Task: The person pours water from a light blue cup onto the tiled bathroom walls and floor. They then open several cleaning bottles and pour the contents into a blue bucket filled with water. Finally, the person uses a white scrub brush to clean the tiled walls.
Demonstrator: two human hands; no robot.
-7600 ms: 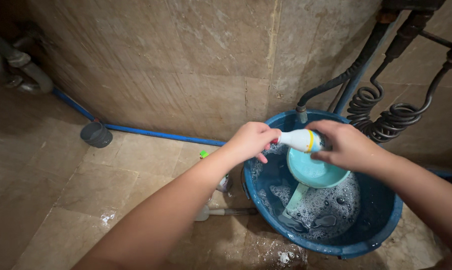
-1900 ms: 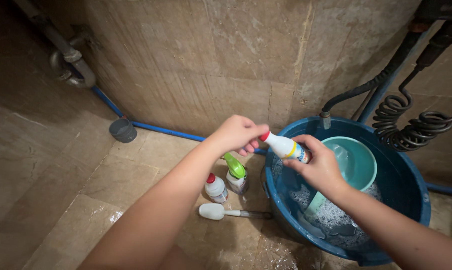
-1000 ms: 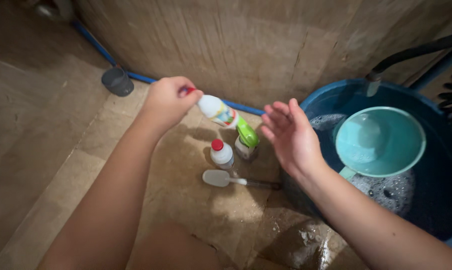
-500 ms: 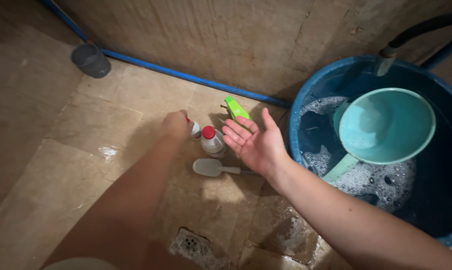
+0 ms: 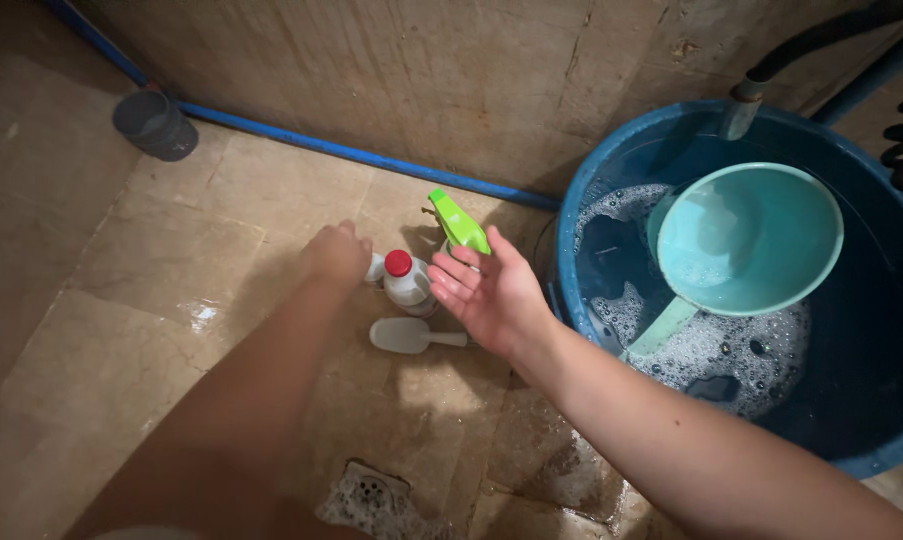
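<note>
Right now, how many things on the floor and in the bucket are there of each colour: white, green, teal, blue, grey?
White: 3, a red-capped bottle, a bottle under the left hand, a scoop
Green: 1, spray bottle head
Teal: 1, dipper
Blue: 2, bucket, floor pipe
Grey: 1, round piece on that pipe
Total: 8

Bottle (image 5: pixel 408 285) just right of left hand (image 5: pixel 336 255): white w/ red cap. Sprayer (image 5: pixel 459 222) above right hand (image 5: pixel 491 295): lime green; scoop (image 5: pixel 403 336) below it white. Bucket (image 5: pixel 876 440) right of hands: blue, teal dipper (image 5: pixel 746 240) inside, white suds.
</note>
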